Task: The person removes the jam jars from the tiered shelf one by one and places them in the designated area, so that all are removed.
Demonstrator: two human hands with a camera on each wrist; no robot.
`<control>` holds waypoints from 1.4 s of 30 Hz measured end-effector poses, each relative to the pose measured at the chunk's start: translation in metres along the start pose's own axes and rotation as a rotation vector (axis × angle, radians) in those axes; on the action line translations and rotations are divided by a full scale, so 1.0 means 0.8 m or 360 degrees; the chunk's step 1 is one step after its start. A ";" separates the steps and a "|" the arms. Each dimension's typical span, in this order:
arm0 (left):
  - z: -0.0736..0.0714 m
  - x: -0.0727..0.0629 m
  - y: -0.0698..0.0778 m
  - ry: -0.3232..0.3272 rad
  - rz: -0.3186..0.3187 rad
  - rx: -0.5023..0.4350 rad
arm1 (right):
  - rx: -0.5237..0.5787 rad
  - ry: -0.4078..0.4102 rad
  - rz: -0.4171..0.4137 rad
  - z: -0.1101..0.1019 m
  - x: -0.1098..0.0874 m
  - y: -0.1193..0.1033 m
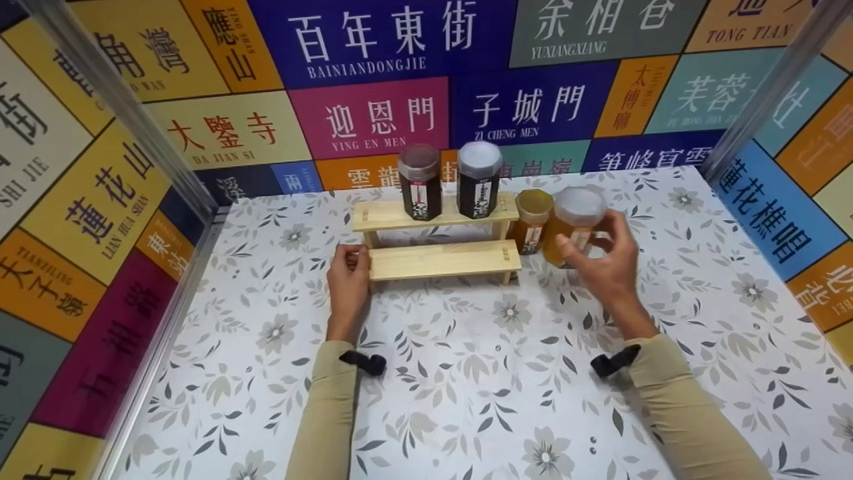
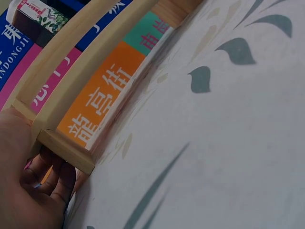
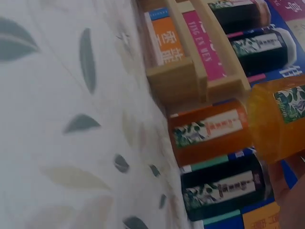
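My right hand [image 1: 608,260] grips a honey-coloured jar [image 1: 558,248] with a whitish lid, to the right of a two-step wooden rack [image 1: 443,260]. In the right wrist view the held jar [image 3: 276,119] is raised off the table. My left hand [image 1: 348,287] holds the left end of the rack's lower step; in the left wrist view its curled fingers [image 2: 59,183] are at the rack's end. On the upper step stand a brown-lidded dark jar [image 1: 420,183] and a white-lidded dark jar [image 1: 478,180].
An amber jar [image 1: 533,223] with a yellowish lid stands right of the rack. Beside it in the right wrist view is another dark jar [image 3: 224,188], hidden in the head view. A flower-patterned cloth [image 1: 466,393] covers the table. Printed panels [image 1: 373,113] rise behind and at the sides.
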State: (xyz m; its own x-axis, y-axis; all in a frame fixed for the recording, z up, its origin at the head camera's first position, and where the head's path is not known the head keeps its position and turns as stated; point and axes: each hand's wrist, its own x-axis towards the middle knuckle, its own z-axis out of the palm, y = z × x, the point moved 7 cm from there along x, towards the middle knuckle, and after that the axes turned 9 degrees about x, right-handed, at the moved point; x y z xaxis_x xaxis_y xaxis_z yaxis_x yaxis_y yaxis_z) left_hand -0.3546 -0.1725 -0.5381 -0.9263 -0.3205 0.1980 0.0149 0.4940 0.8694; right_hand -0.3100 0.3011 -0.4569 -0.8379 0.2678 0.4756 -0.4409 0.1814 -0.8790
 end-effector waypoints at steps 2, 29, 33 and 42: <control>0.000 0.000 0.000 -0.0001 -0.0003 -0.0001 | -0.0017 0.0060 0.0007 -0.019 0.009 -0.002; -0.001 0.001 0.002 0.0009 0.0029 0.0007 | -0.0267 -0.0062 0.0674 -0.100 0.026 0.098; -0.001 0.000 0.003 -0.0002 0.0020 0.0002 | -0.0262 -0.0109 0.0693 -0.097 0.028 0.107; 0.001 -0.001 0.002 0.0003 -0.0004 -0.0013 | -0.0265 -0.0200 0.0716 -0.086 0.047 0.122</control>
State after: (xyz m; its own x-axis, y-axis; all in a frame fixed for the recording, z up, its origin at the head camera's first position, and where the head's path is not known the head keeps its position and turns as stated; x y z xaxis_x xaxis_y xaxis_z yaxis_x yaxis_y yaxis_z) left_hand -0.3537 -0.1708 -0.5372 -0.9257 -0.3234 0.1964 0.0154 0.4863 0.8736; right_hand -0.3622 0.3940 -0.5226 -0.9703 0.2397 0.0336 0.0220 0.2256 -0.9740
